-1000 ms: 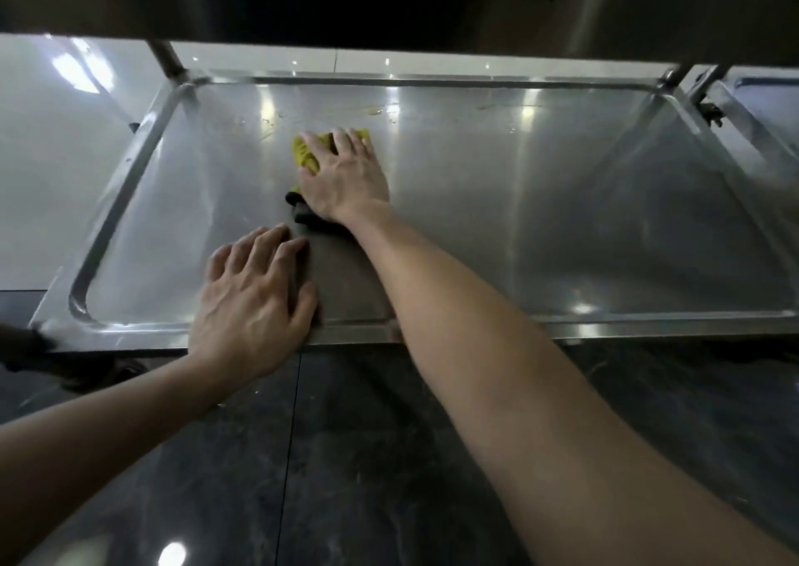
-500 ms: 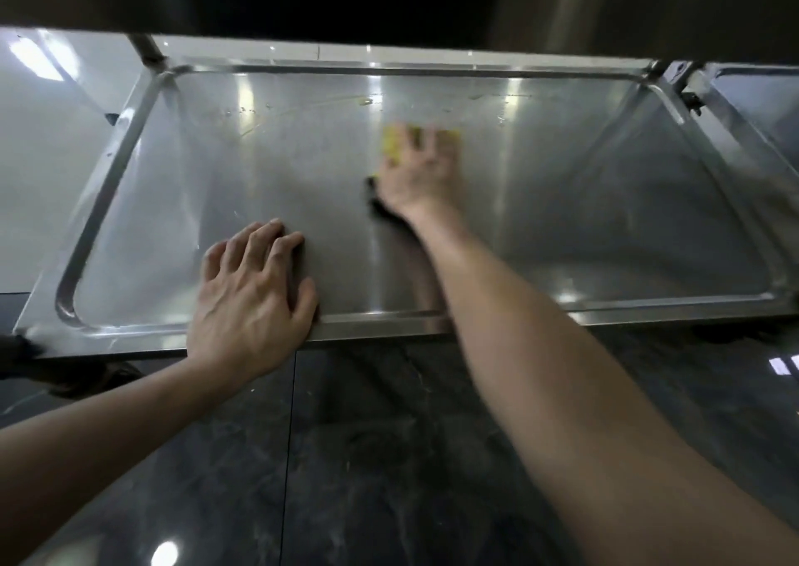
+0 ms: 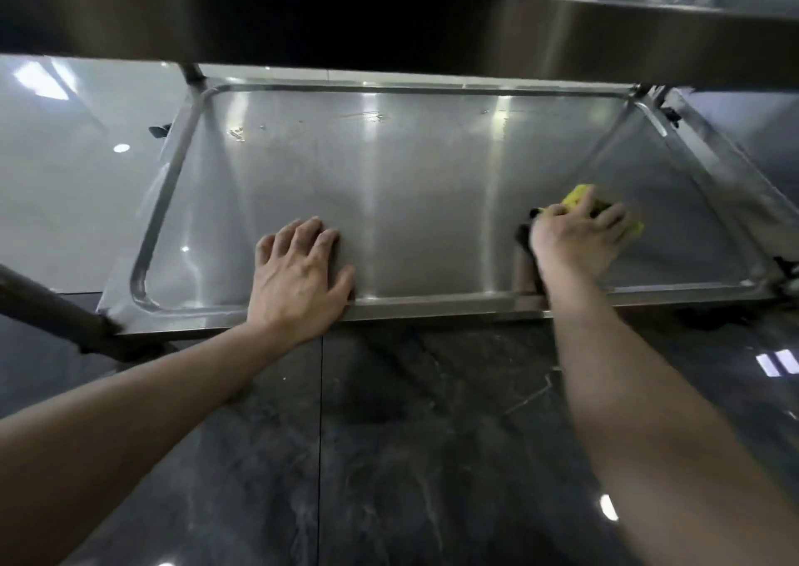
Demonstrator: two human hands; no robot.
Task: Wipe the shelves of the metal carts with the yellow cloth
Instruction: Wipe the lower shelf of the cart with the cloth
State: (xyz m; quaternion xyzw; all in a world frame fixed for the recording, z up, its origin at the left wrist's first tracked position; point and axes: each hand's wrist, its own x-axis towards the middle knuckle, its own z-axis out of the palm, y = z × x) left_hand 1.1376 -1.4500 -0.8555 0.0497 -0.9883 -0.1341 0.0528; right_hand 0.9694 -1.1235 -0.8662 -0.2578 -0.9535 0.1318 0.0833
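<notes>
The lower shelf (image 3: 415,185) of a metal cart fills the middle of the view, a shiny steel tray with a raised rim. My right hand (image 3: 575,237) lies on the yellow cloth (image 3: 577,197) near the shelf's right end and presses it to the steel; most of the cloth is hidden under the palm and fingers. My left hand (image 3: 298,280) rests flat on the shelf by its front rim, left of centre, fingers straight. Smears and small marks (image 3: 302,126) show along the back of the shelf.
The front edge of the cart's upper shelf (image 3: 389,16) crosses the top of the view, close overhead. A second cart's shelf (image 3: 743,133) adjoins on the right. A dark cart leg (image 3: 52,310) stands at the left front corner. Glossy dark floor tiles (image 3: 389,457) lie below.
My right hand has slid the yellow cloth from left of centre across to the shelf's right end. My left hand has stayed planted at the front rim. The view has shifted, showing the upper shelf.
</notes>
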